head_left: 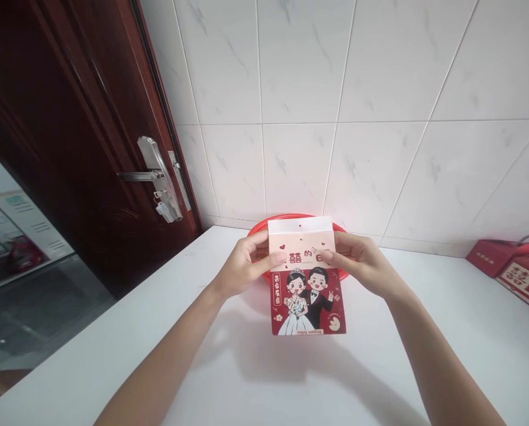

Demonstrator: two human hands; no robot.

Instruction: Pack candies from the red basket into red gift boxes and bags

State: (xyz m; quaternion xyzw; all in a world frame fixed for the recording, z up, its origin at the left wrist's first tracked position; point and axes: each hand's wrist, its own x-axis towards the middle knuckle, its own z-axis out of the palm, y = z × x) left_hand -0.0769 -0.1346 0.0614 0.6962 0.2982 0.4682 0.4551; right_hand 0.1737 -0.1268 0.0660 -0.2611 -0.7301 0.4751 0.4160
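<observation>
A flat-folded paper wedding candy box (pixel 307 305) is held up in front of me over a white tabletop. Its red front shows a cartoon bride and groom, and its pink upper part carries hearts and red Chinese characters. My left hand (pixel 249 263) pinches its upper left edge, thumb on the front and fingers behind. On the other side, my right hand (pixel 362 257) grips the upper right edge in the same way. Directly behind the box sits a round red plastic basket (pixel 259 226), mostly hidden by the box and my hands.
Red wedding boxes (pixel 519 275) stand at the table's right side against the tiled wall (pixel 300 165). To the left is a dark wooden door (pixel 82 118) with a metal handle (pixel 140 176) and hanging keys. The white table (pixel 158 331) ends at a slanted left edge above the floor.
</observation>
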